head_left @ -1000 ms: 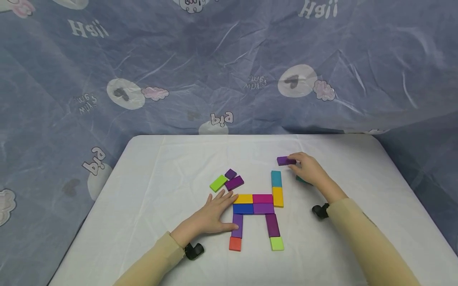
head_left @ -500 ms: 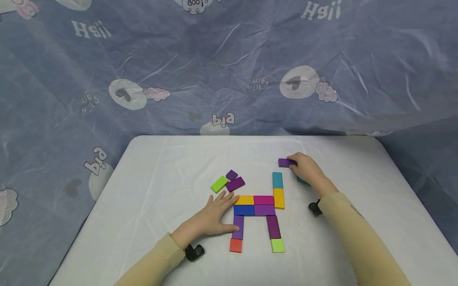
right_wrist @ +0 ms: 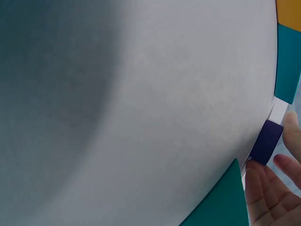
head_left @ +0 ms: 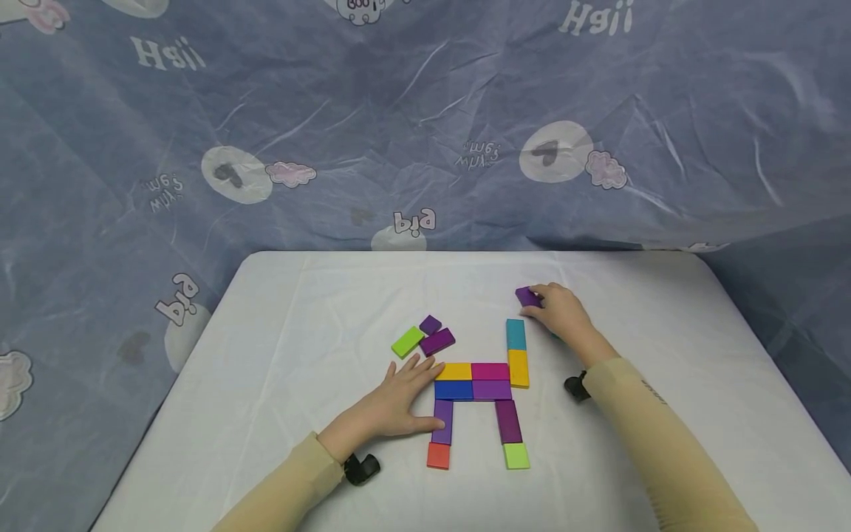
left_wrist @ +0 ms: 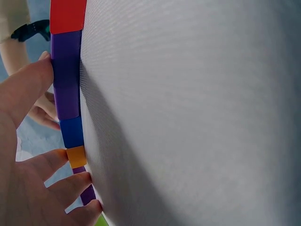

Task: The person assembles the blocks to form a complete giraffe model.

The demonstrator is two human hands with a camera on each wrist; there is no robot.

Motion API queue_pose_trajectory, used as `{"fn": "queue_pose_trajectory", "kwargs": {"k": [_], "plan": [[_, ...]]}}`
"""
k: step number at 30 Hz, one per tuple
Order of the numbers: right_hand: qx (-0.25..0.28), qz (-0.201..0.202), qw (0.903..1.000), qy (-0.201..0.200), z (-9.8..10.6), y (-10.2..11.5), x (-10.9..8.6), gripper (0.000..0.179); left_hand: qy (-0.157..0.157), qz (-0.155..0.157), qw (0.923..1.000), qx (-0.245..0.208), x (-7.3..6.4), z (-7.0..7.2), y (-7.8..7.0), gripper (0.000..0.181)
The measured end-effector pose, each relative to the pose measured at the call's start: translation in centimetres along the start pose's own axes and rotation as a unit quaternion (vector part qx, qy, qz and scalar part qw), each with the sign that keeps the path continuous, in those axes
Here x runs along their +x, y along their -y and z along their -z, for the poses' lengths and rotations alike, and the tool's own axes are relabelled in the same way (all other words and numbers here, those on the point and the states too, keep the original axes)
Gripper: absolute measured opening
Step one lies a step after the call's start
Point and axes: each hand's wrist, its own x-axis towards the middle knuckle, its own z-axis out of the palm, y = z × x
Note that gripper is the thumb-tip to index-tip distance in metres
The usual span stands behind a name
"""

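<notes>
My right hand pinches a purple block between thumb and fingers, just beyond the teal block. In the right wrist view that held block appears dark, with a gap before the teal one. My left hand lies with fingers spread beside a flat figure of coloured blocks. Its thumb touches the purple left leg block, and a fingertip reaches the yellow block. Blue, magenta and purple blocks complete the body. A yellow block joins the teal one at right.
Loose lime, small purple and plum blocks lie beyond the left hand. A green block sits under the right hand, mostly hidden in the head view. Red and lime blocks end the legs on the white table.
The purple block in my right hand has turned from lying crosswise to a slanted angle, and the hand has shifted slightly left. My left hand stays put.
</notes>
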Motion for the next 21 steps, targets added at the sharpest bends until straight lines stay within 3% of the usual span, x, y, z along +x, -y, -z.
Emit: {"fn": "queue_pose_trajectory", "kwargs": {"k": [7,13,21], "plan": [[0.026,0.001,0.9996,-0.011,-0.23,0.58,0.14,0.05,0.003,0.004,1.0,0.001,-0.02,-0.02,-0.06,0.09],[0.062,0.015,0.9979,0.01,-0.44,0.86,0.27,0.046,0.003,0.002,1.0,0.003,0.01,-0.08,-0.03,0.091],[0.061,0.031,0.9975,0.016,-0.57,1.1,0.23,0.044,0.001,0.0,1.0,0.003,0.02,-0.03,0.04,0.09]]}}
